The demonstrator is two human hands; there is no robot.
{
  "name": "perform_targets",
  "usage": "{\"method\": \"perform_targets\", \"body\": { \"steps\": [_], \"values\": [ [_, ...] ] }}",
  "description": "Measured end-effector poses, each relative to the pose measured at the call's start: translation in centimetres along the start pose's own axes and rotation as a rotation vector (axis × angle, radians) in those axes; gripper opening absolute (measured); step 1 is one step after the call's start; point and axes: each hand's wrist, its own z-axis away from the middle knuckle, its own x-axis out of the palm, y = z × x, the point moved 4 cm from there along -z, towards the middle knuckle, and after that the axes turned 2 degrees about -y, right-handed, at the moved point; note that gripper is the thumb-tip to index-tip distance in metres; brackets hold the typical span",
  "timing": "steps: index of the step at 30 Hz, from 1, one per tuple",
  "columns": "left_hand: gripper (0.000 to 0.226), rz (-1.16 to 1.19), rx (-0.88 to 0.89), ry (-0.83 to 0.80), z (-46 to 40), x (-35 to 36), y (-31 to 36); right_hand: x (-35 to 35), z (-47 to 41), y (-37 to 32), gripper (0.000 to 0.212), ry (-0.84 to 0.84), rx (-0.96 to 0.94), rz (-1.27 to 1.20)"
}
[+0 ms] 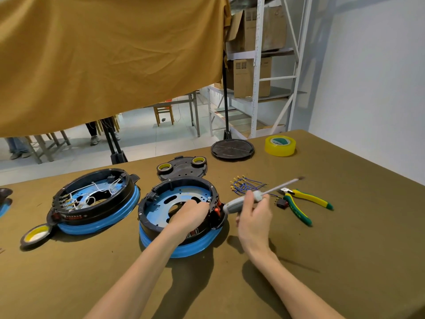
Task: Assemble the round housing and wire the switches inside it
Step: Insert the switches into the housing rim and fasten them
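Observation:
A round black housing point(161, 194) with a blue base ring and a blue inner plate sits at the table's middle. My left hand point(190, 215) reaches inside it, its curled fingers against the right inner wall by the red switches point(217, 211); whether it holds anything is hidden. My right hand point(253, 215) grips a grey cable point(259, 195) with a braided white lead, just right of the housing. Blue jumper wires point(245, 186) with yellow terminals lie behind. One loose black switch point(281, 203) lies beside them.
A second, wired housing point(96, 199) stands at the left. A black lid point(181, 168) carries two tape rolls; a round black plate point(232, 149) and yellow tape point(280, 146) lie farther back. Green-yellow pliers point(305, 203) rest at the right. One more tape roll point(35, 236) lies front left.

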Motion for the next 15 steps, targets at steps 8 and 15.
{"method": "perform_targets", "body": {
  "steps": [8,15],
  "values": [
    [0.041,0.011,0.031,-0.013,-0.3,-0.6,-0.4,0.2,0.0,0.3,0.023,0.012,-0.018,0.023],
    [0.042,-0.036,0.045,0.028,-1.1,-0.3,-0.9,0.5,0.1,0.4,0.019,0.019,0.010,-0.051]
  ]
}}
